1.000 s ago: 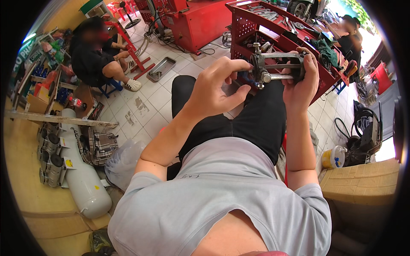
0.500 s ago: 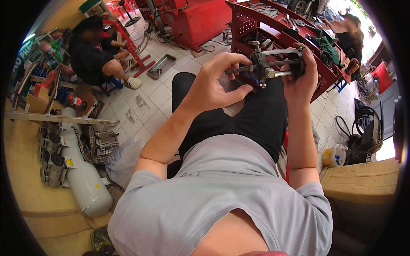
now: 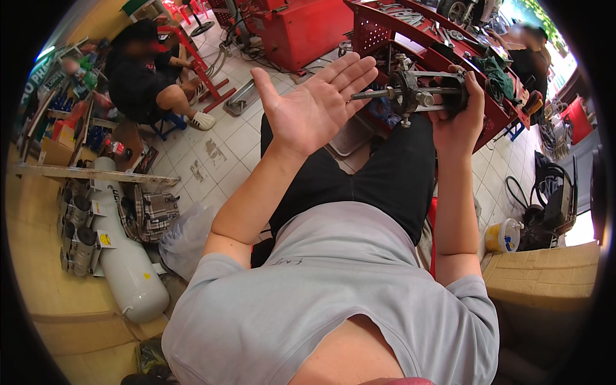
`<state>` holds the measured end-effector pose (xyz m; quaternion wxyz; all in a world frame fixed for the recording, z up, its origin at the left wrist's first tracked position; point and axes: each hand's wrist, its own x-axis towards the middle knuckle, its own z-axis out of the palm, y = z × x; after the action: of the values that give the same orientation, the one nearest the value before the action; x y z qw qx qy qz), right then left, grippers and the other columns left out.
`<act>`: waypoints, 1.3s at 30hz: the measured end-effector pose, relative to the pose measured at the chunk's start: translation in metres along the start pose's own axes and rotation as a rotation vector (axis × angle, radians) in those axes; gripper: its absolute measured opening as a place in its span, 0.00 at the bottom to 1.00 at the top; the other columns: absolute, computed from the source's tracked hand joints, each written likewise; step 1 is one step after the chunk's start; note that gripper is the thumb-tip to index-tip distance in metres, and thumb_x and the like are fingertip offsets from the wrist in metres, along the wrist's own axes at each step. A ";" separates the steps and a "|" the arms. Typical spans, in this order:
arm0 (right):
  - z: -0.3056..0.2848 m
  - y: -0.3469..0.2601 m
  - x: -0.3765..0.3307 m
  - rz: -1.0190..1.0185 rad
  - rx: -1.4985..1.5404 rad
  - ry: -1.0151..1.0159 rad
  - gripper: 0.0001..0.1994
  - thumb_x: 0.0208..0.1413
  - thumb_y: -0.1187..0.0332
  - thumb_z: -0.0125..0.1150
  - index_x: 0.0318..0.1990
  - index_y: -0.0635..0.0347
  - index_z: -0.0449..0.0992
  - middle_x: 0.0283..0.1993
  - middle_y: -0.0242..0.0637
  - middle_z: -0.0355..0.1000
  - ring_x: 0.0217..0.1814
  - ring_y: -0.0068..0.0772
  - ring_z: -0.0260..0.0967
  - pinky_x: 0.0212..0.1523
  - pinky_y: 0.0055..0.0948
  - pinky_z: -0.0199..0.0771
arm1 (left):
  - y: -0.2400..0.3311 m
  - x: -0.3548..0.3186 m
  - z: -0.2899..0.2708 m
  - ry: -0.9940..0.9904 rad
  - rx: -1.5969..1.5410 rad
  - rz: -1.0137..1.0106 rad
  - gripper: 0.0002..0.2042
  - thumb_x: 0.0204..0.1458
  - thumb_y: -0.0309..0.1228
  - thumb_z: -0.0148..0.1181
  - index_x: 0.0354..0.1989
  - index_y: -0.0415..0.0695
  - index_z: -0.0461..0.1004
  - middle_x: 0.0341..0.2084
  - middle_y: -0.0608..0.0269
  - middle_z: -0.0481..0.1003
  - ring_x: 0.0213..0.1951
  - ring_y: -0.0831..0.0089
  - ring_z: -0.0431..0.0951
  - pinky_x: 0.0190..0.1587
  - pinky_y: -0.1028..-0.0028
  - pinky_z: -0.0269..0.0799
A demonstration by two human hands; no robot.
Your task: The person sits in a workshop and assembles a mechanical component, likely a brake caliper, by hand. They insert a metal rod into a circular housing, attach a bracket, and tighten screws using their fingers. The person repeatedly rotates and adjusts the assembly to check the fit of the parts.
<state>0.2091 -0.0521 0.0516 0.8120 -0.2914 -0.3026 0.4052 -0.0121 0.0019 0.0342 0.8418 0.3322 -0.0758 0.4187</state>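
My right hand is wrapped round the right end of a dark metal jaw puller, holding it above my right thigh. Long arms run from the puller's hub to the end in my palm. Its threaded centre screw points left. Just left of the screw, my left hand is open, palm facing up, thumb spread away and fingers stretched out. Its fingertips come near the hub and screw; whether they touch I cannot tell. What the jaws enclose is hidden by my right fingers.
Beyond my knees stands a red tool cart with wrenches and a green cloth. A metal tray lies on the tiled floor. One person sits at the left, another is at the far right. A grey cylinder lies at the left.
My left hand has gone from curled fingers near the screw to a flat, open palm turned up. The puller in my right hand has shifted slightly right, its screw now more exposed.
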 end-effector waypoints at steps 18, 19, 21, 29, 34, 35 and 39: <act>0.001 0.003 -0.002 0.001 -0.025 -0.017 0.13 0.60 0.59 0.52 0.45 0.58 0.74 0.31 0.36 0.75 0.19 0.17 0.64 0.14 0.18 0.56 | -0.016 -0.010 -0.004 -0.095 1.322 0.454 0.37 0.39 0.28 0.69 0.61 0.40 0.60 0.49 0.58 0.72 0.55 0.69 0.71 0.60 0.68 0.58; 0.001 0.002 -0.002 0.000 -0.025 -0.006 0.13 0.60 0.60 0.52 0.45 0.58 0.74 0.31 0.36 0.75 0.19 0.17 0.64 0.14 0.18 0.56 | -0.014 -0.010 -0.005 -0.079 1.360 0.496 0.36 0.39 0.27 0.68 0.61 0.40 0.60 0.48 0.58 0.72 0.54 0.69 0.71 0.59 0.68 0.59; 0.001 0.002 -0.001 -0.007 -0.026 -0.006 0.13 0.60 0.60 0.52 0.45 0.57 0.74 0.31 0.35 0.75 0.19 0.17 0.64 0.14 0.17 0.57 | -0.014 -0.008 -0.005 -0.074 1.354 0.586 0.36 0.39 0.28 0.69 0.61 0.40 0.61 0.45 0.60 0.73 0.51 0.71 0.72 0.56 0.70 0.60; -0.002 0.003 -0.001 -0.033 -0.014 -0.073 0.13 0.60 0.60 0.53 0.45 0.57 0.74 0.31 0.35 0.75 0.20 0.16 0.65 0.15 0.16 0.58 | -0.020 -0.008 -0.011 -0.028 1.365 0.499 0.38 0.39 0.28 0.70 0.62 0.42 0.59 0.44 0.61 0.76 0.46 0.75 0.73 0.50 0.73 0.61; 0.001 0.003 -0.002 -0.039 -0.042 -0.029 0.12 0.60 0.60 0.52 0.45 0.57 0.74 0.31 0.34 0.75 0.20 0.16 0.65 0.15 0.16 0.59 | -0.021 -0.005 -0.006 -0.093 1.339 0.641 0.37 0.40 0.26 0.69 0.62 0.40 0.59 0.41 0.62 0.74 0.45 0.75 0.73 0.52 0.72 0.62; 0.002 0.003 -0.002 -0.034 -0.043 -0.003 0.12 0.60 0.61 0.52 0.45 0.57 0.74 0.31 0.34 0.75 0.20 0.16 0.65 0.15 0.16 0.58 | -0.021 -0.006 -0.006 -0.112 1.347 0.605 0.37 0.40 0.25 0.69 0.62 0.40 0.58 0.42 0.61 0.72 0.46 0.74 0.73 0.54 0.71 0.63; 0.002 0.001 -0.003 -0.046 -0.048 -0.022 0.12 0.60 0.61 0.52 0.45 0.57 0.74 0.31 0.34 0.75 0.21 0.16 0.66 0.16 0.16 0.59 | -0.018 -0.012 -0.005 -0.021 1.395 0.416 0.37 0.41 0.22 0.67 0.63 0.40 0.57 0.46 0.57 0.74 0.48 0.73 0.73 0.54 0.71 0.62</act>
<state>0.2055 -0.0536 0.0510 0.8107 -0.2992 -0.3276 0.3821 -0.0066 -0.0108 0.0166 0.3361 0.7744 0.1389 0.5177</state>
